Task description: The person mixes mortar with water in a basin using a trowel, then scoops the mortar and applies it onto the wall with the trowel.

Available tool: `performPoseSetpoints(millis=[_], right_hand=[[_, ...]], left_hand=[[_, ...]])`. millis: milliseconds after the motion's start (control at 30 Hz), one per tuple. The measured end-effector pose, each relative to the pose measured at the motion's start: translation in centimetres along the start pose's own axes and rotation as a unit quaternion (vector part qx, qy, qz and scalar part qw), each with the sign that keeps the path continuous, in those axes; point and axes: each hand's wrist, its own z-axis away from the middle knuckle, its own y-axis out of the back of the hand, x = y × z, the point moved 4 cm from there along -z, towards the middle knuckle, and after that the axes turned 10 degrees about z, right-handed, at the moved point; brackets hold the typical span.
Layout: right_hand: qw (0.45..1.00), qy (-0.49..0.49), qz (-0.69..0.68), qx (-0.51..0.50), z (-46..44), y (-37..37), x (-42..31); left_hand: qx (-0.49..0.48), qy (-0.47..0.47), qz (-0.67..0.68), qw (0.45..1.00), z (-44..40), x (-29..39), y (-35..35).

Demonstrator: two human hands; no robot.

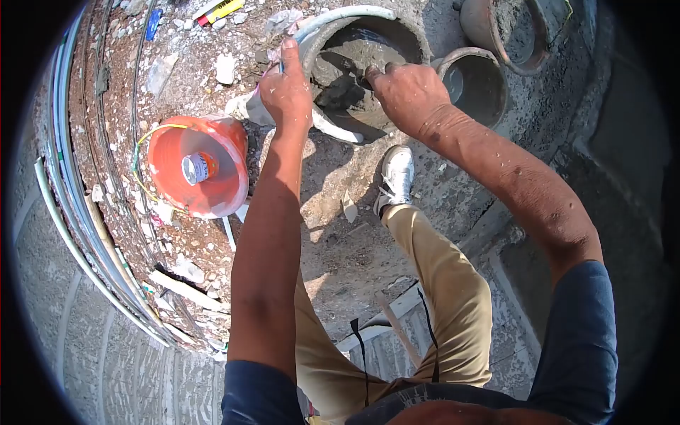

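A large round tub [423, 44] holds wet grey mortar [365, 53] below my hands. My right hand [412, 93] is closed over the tub's right side, its fingertips close to the mortar; what it grips, possibly a mortar-covered tool, I cannot make out. At the tub's left rim, my left hand [286, 88] is closed with the thumb pointing up. A bit of blue and pink shows beside its fingers, but the held thing is mostly hidden. A pale curved strip [347, 12] runs along the tub's top edge.
An orange bucket [237, 145] with a can [198, 168] inside lies tilted at left. Two more mortar-stained buckets, a smaller one [501, 95] and a larger one [482, 25], stand at upper right. Long pipes [62, 142] curve along the left over rubble. My white shoe [398, 173] is below the tub.
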Motion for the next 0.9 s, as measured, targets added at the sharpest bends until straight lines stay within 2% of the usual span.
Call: performPoseSetpoints(millis=[33,67,167,267,367,467,567,700,733,833,900], right_hand=[[1.000,0.011,0.000,-0.001,0.7,0.4,1.1],[0.998,-0.003,0.020,0.062,1.5,0.7,2.5],[0.995,-0.076,0.059,0.039,2.1,0.8,5.7],[0.982,-0.129,-0.017,-0.139,2.3,-6.8,5.6],[0.962,-0.168,-0.188,-0.106,4.3,-10.5,2.8],[0.934,-0.192,-0.273,-0.124,5.9,-11.5,1.2],[0.930,-0.186,-0.305,-0.090,4.1,-13.3,-1.1],[0.906,-0.174,-0.375,-0.090,2.9,-14.0,-2.5],[0.903,-0.178,-0.381,-0.088,3.1,-14.0,-2.4],[0.891,-0.196,-0.401,-0.084,4.4,-13.6,-2.7],[0.891,-0.190,-0.409,-0.055,3.6,-13.7,-2.6]], left_hand=[[-0.002,0.025,0.032,0.999,0.0,-0.4,0.1],[-0.005,0.002,0.044,0.999,0.3,-0.7,0.4],[-0.005,-0.001,0.051,0.999,0.5,-0.6,0.9],[-0.013,-0.029,0.089,0.996,0.1,-1.2,1.0],[0.004,-0.022,0.048,0.999,-0.2,-2.4,1.5],[-0.047,-0.026,0.124,0.991,0.5,-2.2,2.0],[-0.037,0.021,0.126,0.991,1.1,-3.2,1.7],[-0.032,0.025,0.118,0.992,1.1,-2.4,1.0],[-0.001,0.000,0.144,0.990,1.2,-1.9,0.3],[-0.016,0.061,0.096,0.993,1.9,-1.4,0.3],[-0.021,0.051,0.091,0.994,2.7,-1.3,-0.1]])
